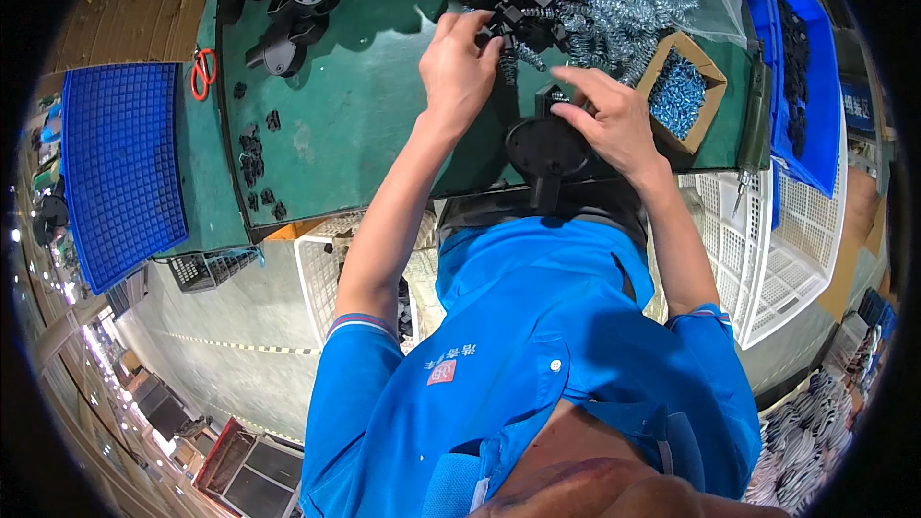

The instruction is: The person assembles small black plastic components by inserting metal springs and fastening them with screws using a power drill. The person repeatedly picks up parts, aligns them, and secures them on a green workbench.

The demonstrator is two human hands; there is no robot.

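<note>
My left hand [456, 67] curls over coil springs [530, 58] and small black blocks [511, 13]; I can't tell if it grips any. My right hand [609, 120] has thumb and forefinger parted beside a black round-bodied housing [547, 149], just to its left. The housing looks like light, stiff plastic, probably smooth; its stem [546, 194] should hold best.

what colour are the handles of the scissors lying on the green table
Red; the scissors' handles show best in the head view.
</note>
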